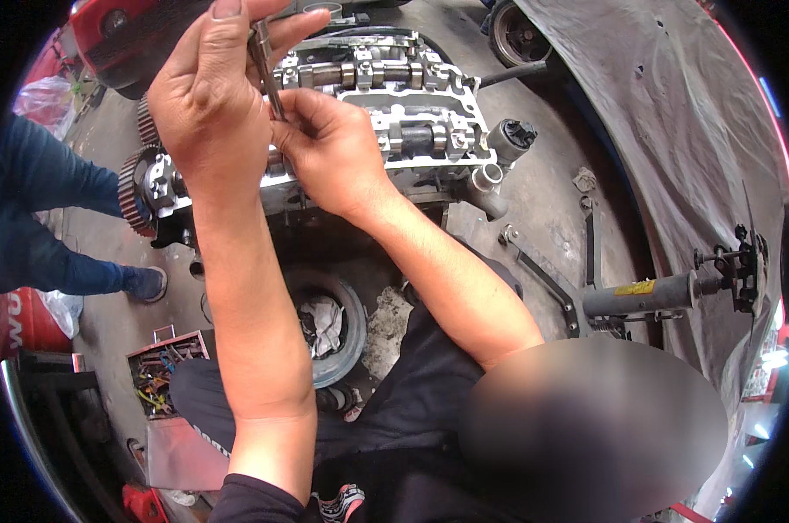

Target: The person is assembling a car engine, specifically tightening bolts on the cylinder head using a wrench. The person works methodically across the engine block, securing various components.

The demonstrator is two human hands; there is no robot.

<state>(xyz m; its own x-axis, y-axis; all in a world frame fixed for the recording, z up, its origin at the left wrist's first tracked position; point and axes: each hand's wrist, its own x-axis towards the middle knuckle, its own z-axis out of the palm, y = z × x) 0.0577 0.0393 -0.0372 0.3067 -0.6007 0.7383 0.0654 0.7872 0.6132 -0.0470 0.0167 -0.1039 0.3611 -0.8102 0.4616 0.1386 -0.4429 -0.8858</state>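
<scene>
A slim metal rod-shaped tool stands at a slant over an engine cylinder head with exposed camshafts. Around the tool's upper part is my left hand, its fingers partly cut off by the top edge and one finger stretched to the right. My right hand pinches the tool's lower part between thumb and fingers, close above the near camshaft. Hidden behind my hands is the tool's lower tip, so whether it touches a bolt I cannot tell. Toothed cam gears sit at the engine's left end.
Below the engine lies a tyre with white cloth inside. An open toolbox stands near my left leg. Another person's legs are at the left. On the right are a grey cylindrical stand with metal legs and a grey cover sheet.
</scene>
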